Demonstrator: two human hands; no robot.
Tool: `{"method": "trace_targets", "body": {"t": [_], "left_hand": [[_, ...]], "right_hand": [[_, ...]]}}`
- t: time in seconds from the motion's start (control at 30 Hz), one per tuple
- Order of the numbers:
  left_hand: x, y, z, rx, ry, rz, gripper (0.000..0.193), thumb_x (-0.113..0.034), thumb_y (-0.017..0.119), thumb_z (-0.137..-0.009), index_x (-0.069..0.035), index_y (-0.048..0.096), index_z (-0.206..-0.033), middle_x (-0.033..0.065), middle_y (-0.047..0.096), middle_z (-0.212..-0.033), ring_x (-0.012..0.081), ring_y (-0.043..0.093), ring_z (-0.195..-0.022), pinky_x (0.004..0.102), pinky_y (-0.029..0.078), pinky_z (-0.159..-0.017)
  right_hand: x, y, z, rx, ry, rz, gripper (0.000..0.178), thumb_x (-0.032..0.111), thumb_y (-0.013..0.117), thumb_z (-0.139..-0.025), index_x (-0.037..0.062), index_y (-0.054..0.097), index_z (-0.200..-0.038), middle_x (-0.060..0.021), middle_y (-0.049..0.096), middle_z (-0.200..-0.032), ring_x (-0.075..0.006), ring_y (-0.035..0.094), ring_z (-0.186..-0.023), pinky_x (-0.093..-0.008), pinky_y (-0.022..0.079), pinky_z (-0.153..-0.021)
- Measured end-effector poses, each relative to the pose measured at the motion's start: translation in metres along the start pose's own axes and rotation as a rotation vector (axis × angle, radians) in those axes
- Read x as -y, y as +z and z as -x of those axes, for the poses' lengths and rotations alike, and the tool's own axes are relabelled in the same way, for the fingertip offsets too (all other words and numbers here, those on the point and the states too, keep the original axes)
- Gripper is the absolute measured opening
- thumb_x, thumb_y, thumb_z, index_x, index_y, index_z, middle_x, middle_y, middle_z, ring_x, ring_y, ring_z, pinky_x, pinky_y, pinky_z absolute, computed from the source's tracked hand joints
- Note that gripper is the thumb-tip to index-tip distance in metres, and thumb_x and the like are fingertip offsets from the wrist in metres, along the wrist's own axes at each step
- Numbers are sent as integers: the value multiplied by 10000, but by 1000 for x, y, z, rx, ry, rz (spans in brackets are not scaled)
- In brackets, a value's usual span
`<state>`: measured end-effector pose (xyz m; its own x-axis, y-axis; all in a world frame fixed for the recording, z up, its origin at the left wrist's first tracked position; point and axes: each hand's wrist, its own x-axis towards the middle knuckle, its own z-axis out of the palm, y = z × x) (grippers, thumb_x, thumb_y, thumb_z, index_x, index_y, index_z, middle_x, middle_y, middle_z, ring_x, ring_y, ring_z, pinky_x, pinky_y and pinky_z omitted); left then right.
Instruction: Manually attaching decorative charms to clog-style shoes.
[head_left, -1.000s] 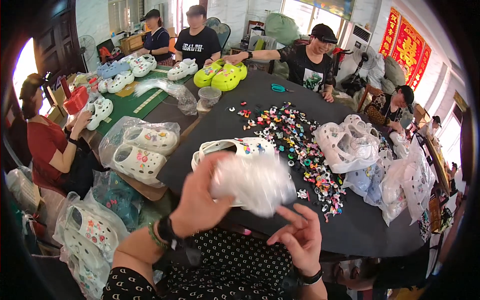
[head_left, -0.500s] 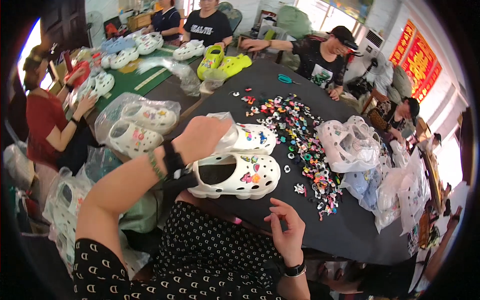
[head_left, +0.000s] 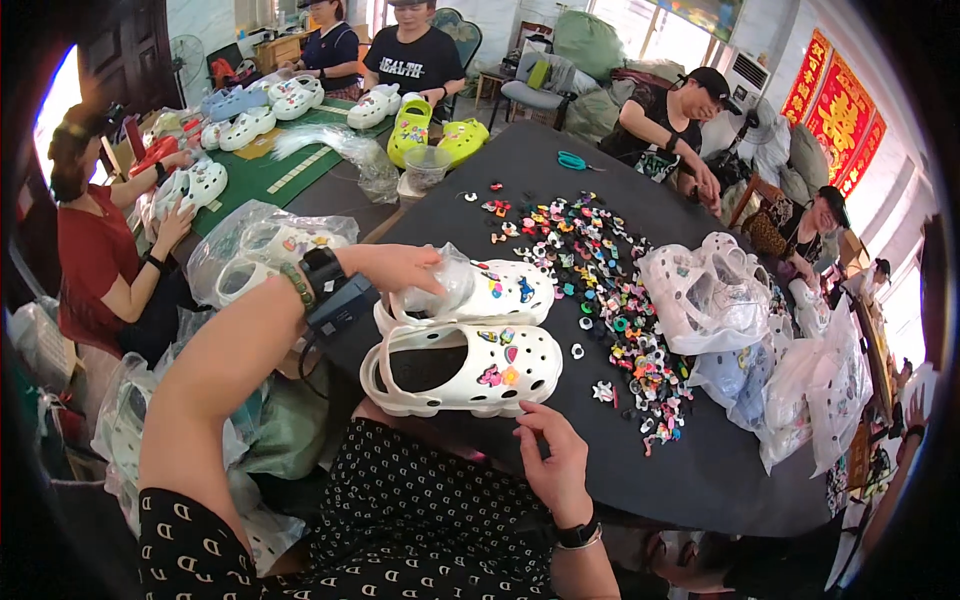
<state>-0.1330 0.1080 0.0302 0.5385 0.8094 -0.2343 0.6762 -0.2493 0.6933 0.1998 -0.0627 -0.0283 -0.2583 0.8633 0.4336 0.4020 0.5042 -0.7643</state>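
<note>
Two white clogs lie side by side before me, toes to the right, with colourful charms on their uppers. At the far clog point(head_left: 515, 292), my left hand point(head_left: 400, 268) has its fingers closed on a crumpled clear plastic bag point(head_left: 452, 280) in the foot opening. The near clog point(head_left: 480, 365) sits at the table's front edge, its opening bare. My right hand point(head_left: 556, 462) is just below that clog's toe, thumb and index finger apart and holding nothing. The index fingertip is at the sole's edge; whether it touches, I cannot tell.
Loose charms point(head_left: 625, 325) spread across the dark table point(head_left: 710, 460). Bagged clogs point(head_left: 705, 295) stand at the right; another bagged pair point(head_left: 290, 245) is at the left. Teal scissors point(head_left: 578, 161) and lime clogs point(head_left: 412, 132) lie farther back. Several co-workers sit around the tables.
My left hand has shifted left and slightly down with the plastic, uncovering more of the far clog. The near clog has shifted slightly left and down. My right hand has moved slightly left.
</note>
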Motion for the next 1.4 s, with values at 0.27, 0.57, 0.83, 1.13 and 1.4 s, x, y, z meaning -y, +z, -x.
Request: {"method": "trace_targets", "body": {"t": [0.27, 0.57, 0.83, 1.13, 1.4], "left_hand": [[-28, -16, -10, -34, 89, -341, 341, -311, 705, -721, -15, 655, -883, 105, 569, -580, 242, 539, -517, 387, 418, -535], [-19, 22, -1, -540, 141, -484, 312, -44, 687, -640, -28, 549, -919, 174, 518, -863, 397, 528, -827, 467, 427, -693], [-37, 27, -28, -405, 31, -668, 407, -25, 629, -661, -25, 389, -989, 250, 574, -838, 466, 580, -799, 514, 462, -665], [-41, 37, -35, -450, 70, -793, 477, -75, 650, -659, -21, 400, -1061, 239, 599, -865, 454, 604, -749, 519, 488, -638], [-17, 31, -20, -404, 42, -668, 682, -126, 661, -640, -8, 376, -1248, 261, 588, -1027, 449, 589, -946, 492, 484, -806]], "right_hand": [[-10, -5, -10, -36, 9, 78, 180, -38, 651, -811, 21, 624, -978, -157, 634, -1131, -303, 660, -886, -343, 541, -745], [-36, 6, -14, -84, -99, 38, 201, -58, 639, -806, 32, 613, -983, -117, 566, -1106, -288, 565, -993, -348, 489, -843], [-53, 6, -11, -117, -12, -139, 221, -42, 602, -826, 25, 570, -1034, -130, 506, -1091, -296, 572, -947, -346, 505, -787], [-49, 7, -8, -131, -6, -63, 223, -50, 629, -808, 30, 583, -1011, -108, 518, -1094, -251, 588, -918, -306, 515, -744], [-48, 14, -9, -106, -3, -29, 194, 2, 585, -842, 25, 550, -1031, -147, 526, -1104, -357, 590, -942, -403, 514, -786]]}}
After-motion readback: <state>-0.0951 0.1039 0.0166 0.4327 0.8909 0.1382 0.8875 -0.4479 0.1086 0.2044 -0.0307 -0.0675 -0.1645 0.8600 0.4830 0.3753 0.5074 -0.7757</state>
